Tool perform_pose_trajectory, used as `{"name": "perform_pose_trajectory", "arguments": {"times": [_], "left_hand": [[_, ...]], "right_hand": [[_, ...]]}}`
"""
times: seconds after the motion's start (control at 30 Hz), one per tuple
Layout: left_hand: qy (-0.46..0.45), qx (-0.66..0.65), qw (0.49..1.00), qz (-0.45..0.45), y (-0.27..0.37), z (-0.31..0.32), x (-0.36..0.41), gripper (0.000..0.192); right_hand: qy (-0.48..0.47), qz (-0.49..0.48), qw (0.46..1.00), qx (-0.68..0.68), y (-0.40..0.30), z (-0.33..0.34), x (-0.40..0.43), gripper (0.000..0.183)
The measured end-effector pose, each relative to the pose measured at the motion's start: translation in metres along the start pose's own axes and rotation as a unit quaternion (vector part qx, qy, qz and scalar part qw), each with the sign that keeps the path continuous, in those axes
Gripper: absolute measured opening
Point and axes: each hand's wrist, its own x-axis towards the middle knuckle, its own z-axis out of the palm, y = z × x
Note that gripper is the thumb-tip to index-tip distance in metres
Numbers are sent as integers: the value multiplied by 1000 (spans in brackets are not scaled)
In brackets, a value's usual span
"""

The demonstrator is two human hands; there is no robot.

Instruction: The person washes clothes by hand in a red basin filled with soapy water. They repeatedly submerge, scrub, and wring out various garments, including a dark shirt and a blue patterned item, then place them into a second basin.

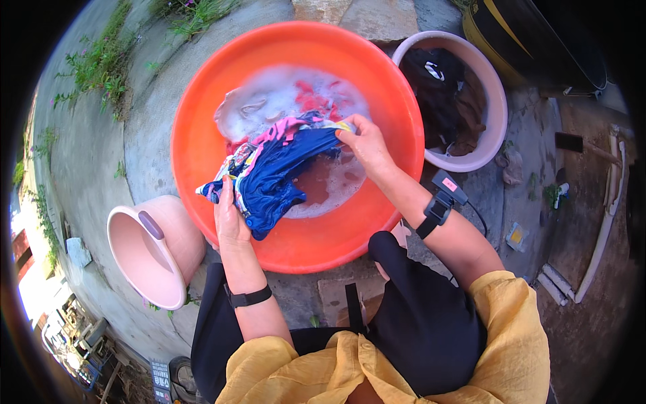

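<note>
A wet blue garment [282, 166] with pink, white and yellow patterned parts is stretched between my two hands. My left hand [231, 212] grips its lower left end, thumb up. On the right, my right hand [366, 143] pinches a whitish-yellow edge between thumb and fingers. The cloth hangs above a wide orange plastic basin [202, 126] that holds soapy water. Under the white suds [282, 83] lie a red garment [315, 97] and a pale cloth [252, 107], both partly hidden by foam.
A pink plastic tub [497, 106] with dark and brown clothes [444, 96] stands right of the basin. A pink bucket [174, 242] lies tilted on the left. Behind the tub is a black and yellow barrel [504, 40]. White pipes [600, 242] lie at the far right.
</note>
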Motion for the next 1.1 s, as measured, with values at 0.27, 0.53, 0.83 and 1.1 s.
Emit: {"name": "perform_pose_trajectory", "arguments": {"times": [0.27,0.53,0.83,1.1], "left_hand": [[135,345,914,165,-4,1,5,53],[-25,150,976,158,-39,40,-8,38],[-216,55,974,48,-67,7,-5,26],[-136,11,987,83,-56,33,-18,44]], "right_hand": [[-84,-155,977,123,-46,-3,-26,10],[-79,-296,952,25,-67,35,-57,15],[-229,-468,801,-296,-41,62,-87,34],[-177,-332,909,-182,-40,28,-13,49]]}}
